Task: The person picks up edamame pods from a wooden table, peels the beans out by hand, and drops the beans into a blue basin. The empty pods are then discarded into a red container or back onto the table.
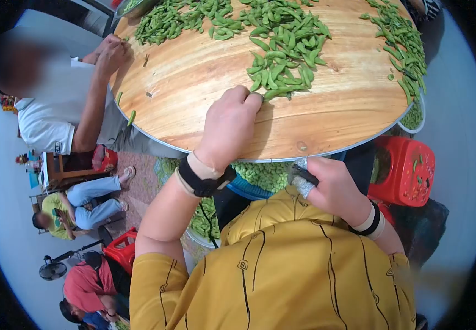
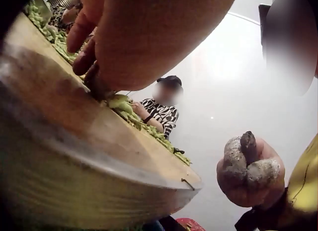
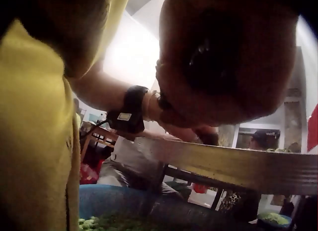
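Observation:
Green edamame pods (image 1: 290, 41) lie heaped on a round wooden tabletop (image 1: 194, 82). At the near end of the heap, my left hand (image 1: 230, 124) reaches down with bent fingers, its fingertips right at a pod (image 1: 284, 89). Whether those fingers pinch the pod I cannot tell. My right hand (image 1: 334, 184) is just off the table's near edge, gripping a small dark tool (image 2: 249, 144) whose kind does not show. Grey-silver wrapping (image 2: 263, 172) covers its thumb and a finger. In the right wrist view the hand is a dark shape close to the camera.
Shelled beans fill a blue tub (image 1: 249, 187) under the table edge. More pods (image 1: 405, 52) line the right rim. A red stool (image 1: 403, 170) stands at right. A person in white (image 1: 56, 115) sits at the left side; another in a patterned top (image 2: 161, 114) sits across.

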`<state>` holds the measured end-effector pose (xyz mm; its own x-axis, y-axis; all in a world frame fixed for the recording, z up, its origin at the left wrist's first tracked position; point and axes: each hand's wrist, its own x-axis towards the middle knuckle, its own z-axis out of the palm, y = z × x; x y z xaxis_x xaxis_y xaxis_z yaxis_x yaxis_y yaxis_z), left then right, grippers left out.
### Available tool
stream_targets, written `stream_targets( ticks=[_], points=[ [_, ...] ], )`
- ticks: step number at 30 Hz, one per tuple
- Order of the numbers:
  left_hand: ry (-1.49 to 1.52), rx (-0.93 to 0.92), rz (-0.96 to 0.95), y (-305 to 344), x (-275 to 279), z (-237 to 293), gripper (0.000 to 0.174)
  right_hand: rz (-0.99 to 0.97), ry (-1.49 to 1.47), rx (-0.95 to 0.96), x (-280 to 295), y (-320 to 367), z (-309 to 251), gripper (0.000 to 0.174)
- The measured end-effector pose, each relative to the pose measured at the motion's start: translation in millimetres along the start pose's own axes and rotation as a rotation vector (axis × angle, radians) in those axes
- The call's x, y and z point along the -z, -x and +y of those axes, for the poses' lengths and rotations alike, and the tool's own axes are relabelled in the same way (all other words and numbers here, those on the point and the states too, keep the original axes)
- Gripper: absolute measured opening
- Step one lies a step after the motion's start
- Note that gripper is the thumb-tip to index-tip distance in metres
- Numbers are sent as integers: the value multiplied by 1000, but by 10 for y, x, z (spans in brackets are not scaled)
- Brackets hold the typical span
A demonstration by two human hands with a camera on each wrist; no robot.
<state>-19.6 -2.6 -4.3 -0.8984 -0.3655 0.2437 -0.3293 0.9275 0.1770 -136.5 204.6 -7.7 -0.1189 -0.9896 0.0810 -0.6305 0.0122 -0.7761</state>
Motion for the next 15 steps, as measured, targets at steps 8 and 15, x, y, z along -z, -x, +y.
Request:
stream_targets(
  ticks=[8,15],
  points=[
    [1497,679,-282,435,250,448,17,59,-575,-270,122,-131,-99,39],
    [1457,584,-303,539,161,551,18,-18,-828,-351,104,-69,-108,49]
  ],
)
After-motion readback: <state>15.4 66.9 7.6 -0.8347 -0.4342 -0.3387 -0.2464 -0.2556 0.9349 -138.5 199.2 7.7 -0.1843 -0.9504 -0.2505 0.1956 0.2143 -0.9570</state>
